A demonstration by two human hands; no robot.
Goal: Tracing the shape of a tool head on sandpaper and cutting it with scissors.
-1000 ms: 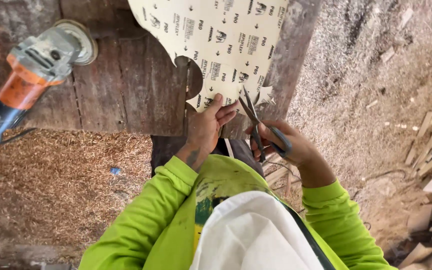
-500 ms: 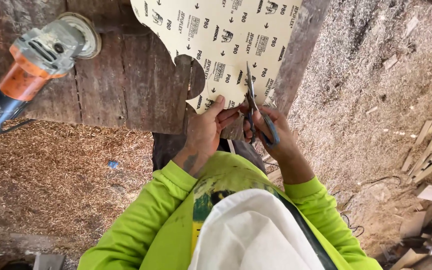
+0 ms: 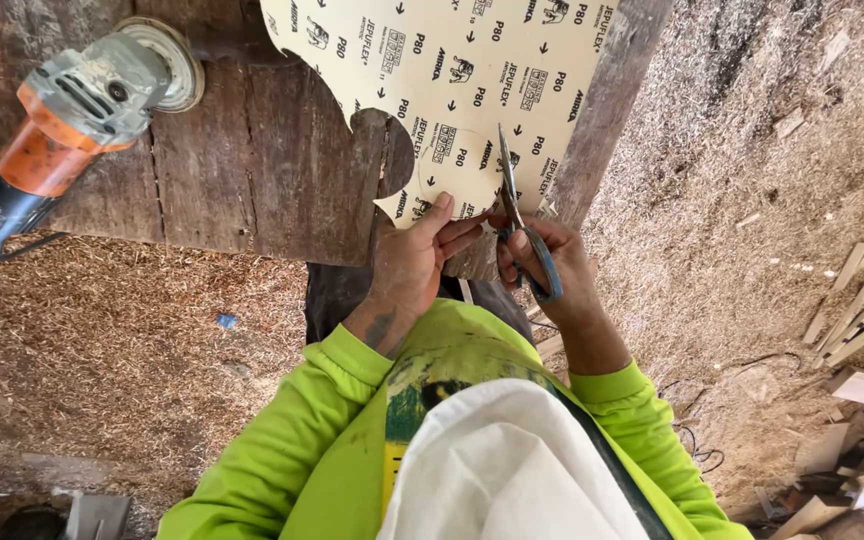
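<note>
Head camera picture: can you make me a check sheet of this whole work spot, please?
Surface: dark, worn wooden bench.
Job's things: cream sandpaper sheet, printed back up, round pieces cut out of its edge; scissors with blue handles, blades on the sheet.
Clutter: orange and grey angle grinder lying on the bench.
Grippers: left hand pinches the sheet's edge; right hand holds the scissors.
Cables: thin dark cord on the ground.
Surroundings: sawdust on the ground, wood offcuts on the right.
</note>
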